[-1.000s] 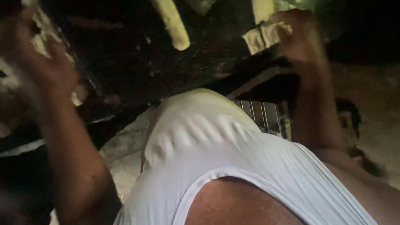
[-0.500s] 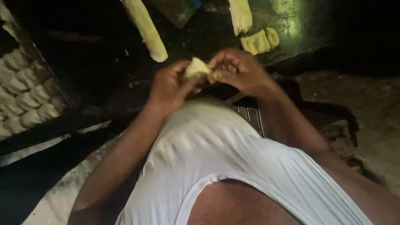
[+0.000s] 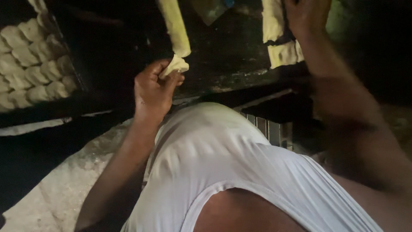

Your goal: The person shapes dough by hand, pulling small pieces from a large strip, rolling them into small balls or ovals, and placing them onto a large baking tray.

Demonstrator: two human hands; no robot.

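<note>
My left hand [image 3: 153, 89] is closed around a small pale piece of dough [image 3: 174, 66], held above my white shirt, just below the end of a long dough roll [image 3: 175, 25] on the dark worktop [image 3: 231, 64]. My right hand [image 3: 305, 15] reaches to the top edge, resting over flat dough strips [image 3: 274, 25]; its fingers are partly cut off by the frame. A short cut dough piece [image 3: 283, 53] lies just below that hand.
A dark tray [image 3: 73, 64] at the left holds several rows of shaped dough pieces [image 3: 30, 73]. A pale stone floor [image 3: 56, 189] shows at the lower left. A ribbed metal object [image 3: 268, 131] sits under the worktop's edge.
Both hands were together in front of me, shaping one dough piece. Now they are apart: the left keeps the piece, the right has moved up to the strips at the top.
</note>
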